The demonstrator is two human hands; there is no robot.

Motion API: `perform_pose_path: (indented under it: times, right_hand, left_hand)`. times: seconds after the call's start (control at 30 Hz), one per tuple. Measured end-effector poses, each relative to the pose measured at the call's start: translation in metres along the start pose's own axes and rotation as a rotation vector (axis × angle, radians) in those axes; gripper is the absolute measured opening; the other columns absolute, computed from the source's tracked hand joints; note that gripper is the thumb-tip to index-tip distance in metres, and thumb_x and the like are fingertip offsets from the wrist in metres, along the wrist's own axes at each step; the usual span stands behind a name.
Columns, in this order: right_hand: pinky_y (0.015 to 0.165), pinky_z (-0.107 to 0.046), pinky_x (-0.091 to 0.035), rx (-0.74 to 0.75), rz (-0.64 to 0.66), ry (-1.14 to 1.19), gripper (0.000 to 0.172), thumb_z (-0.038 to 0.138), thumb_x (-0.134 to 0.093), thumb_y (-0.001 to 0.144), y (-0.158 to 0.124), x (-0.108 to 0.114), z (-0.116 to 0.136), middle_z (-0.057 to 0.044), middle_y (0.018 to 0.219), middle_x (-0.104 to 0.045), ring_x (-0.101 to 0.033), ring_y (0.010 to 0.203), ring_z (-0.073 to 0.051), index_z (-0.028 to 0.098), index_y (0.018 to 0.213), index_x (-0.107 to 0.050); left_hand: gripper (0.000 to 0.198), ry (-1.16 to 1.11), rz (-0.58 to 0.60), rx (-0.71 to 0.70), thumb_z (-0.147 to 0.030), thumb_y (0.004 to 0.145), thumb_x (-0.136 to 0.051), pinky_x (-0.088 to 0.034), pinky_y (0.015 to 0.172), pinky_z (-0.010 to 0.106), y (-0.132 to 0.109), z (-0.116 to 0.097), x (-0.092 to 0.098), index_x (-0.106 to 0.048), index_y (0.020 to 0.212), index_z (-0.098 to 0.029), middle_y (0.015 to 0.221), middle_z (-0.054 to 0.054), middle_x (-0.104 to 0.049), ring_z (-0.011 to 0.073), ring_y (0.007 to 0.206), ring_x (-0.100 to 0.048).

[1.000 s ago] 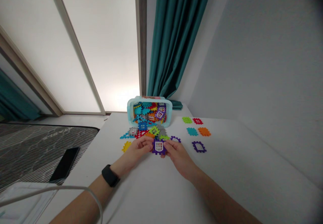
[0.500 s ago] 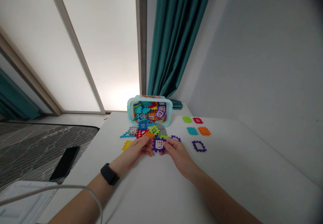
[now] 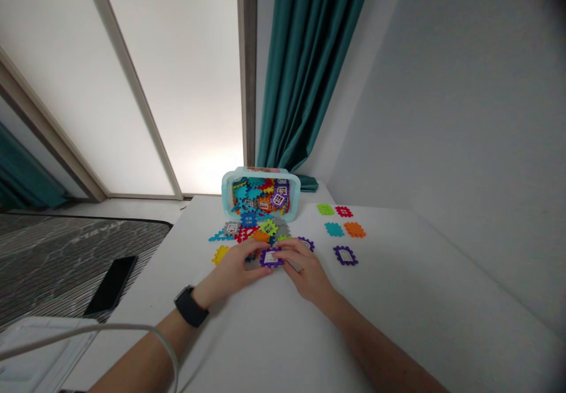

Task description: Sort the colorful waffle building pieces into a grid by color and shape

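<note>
A purple interlocking tile with a white window panel is pinched between both my hands, tilted nearly flat just above the white table. My left hand, with a black watch on its wrist, grips the tile's left side. My right hand closes on its right side, fingers over the top. Just behind them lies a heap of coloured tiles spilled from a pale blue tub lying on its side.
Single tiles lie to the right: green, red, teal, orange and a purple frame. A yellow tile lies left. A black phone rests on the striped mattress. Teal curtain and wall stand behind.
The purple window tile has tipped from facing me to nearly flat and shifted slightly left. My right fingers have come over its top; both hands still hold it.
</note>
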State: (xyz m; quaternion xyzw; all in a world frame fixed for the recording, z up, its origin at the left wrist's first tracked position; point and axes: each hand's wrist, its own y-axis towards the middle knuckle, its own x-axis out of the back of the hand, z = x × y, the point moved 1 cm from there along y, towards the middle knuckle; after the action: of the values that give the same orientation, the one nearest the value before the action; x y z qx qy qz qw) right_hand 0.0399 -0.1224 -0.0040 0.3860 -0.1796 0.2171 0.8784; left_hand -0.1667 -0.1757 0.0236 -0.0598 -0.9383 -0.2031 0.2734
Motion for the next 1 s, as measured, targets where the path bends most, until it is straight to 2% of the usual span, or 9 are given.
perform_pose_path:
  times: [0.17, 0.27, 0.4, 0.63, 0.83, 1.0]
  right_hand:
    - [0.105, -0.043, -0.05, -0.01, 0.059, -0.022, 0.028, 0.019, -0.06, 0.092, 0.002, 0.001, 0.001, -0.009, 0.129, -0.059, -0.058, 0.123, -0.023, 0.028, 0.117, -0.068]
    - [0.108, -0.044, -0.048, -0.009, 0.05, -0.03, 0.031, 0.023, -0.065, 0.09, 0.002, 0.001, 0.002, -0.01, 0.133, -0.057, -0.056, 0.127, -0.024, 0.028, 0.121, -0.064]
    - [0.106, -0.043, -0.049, 0.01, 0.03, -0.06, 0.027, 0.024, -0.062, 0.093, 0.002, 0.001, 0.0, -0.01, 0.129, -0.06, -0.058, 0.123, -0.023, 0.028, 0.119, -0.063]
    - [0.099, -0.046, -0.05, 0.056, 0.021, -0.182, 0.025, 0.024, -0.066, 0.091, 0.003, 0.005, 0.003, -0.009, 0.12, -0.064, -0.06, 0.113, -0.026, 0.027, 0.116, -0.065]
    - [0.098, -0.047, -0.05, 0.082, -0.049, -0.242, 0.027, 0.021, -0.066, 0.088, 0.006, 0.01, 0.007, -0.009, 0.117, -0.066, -0.061, 0.11, -0.027, 0.027, 0.115, -0.065]
    - [0.096, -0.046, -0.051, 0.121, -0.064, -0.271, 0.025, 0.021, -0.064, 0.089, 0.006, 0.011, 0.007, -0.009, 0.117, -0.067, -0.062, 0.109, -0.026, 0.025, 0.114, -0.063]
  left_hand:
    - [0.044, 0.153, -0.102, -0.084, -0.038, 0.087, -0.073, -0.05, 0.1, 0.045, 0.0, 0.004, -0.001, -0.062, 0.127, -0.026, 0.121, 0.009, -0.068, 0.0266, 0.113, -0.062]
    - [0.045, 0.25, -0.167, -0.123, -0.038, 0.087, -0.073, -0.048, 0.102, 0.047, -0.001, 0.008, -0.003, -0.061, 0.129, -0.026, 0.12, 0.01, -0.067, 0.0281, 0.114, -0.06]
    - [0.042, 0.295, -0.206, -0.186, -0.041, 0.089, -0.071, -0.048, 0.1, 0.046, -0.002, 0.009, -0.007, -0.061, 0.127, -0.026, 0.116, 0.009, -0.068, 0.0274, 0.111, -0.061]
    - [0.039, 0.297, -0.248, -0.206, -0.04, 0.089, -0.071, -0.05, 0.097, 0.044, -0.002, 0.008, -0.012, -0.062, 0.124, -0.025, 0.112, 0.009, -0.068, 0.0268, 0.108, -0.062]
    - [0.054, 0.336, -0.26, -0.203, -0.033, 0.084, -0.074, -0.048, 0.101, 0.046, -0.002, 0.007, -0.009, -0.054, 0.133, -0.024, 0.122, 0.011, -0.063, 0.0286, 0.116, -0.058]
    - [0.042, 0.367, -0.267, -0.195, -0.032, 0.084, -0.073, -0.051, 0.098, 0.044, -0.001, 0.006, -0.005, -0.058, 0.123, -0.024, 0.12, 0.01, -0.061, 0.027, 0.112, -0.059]
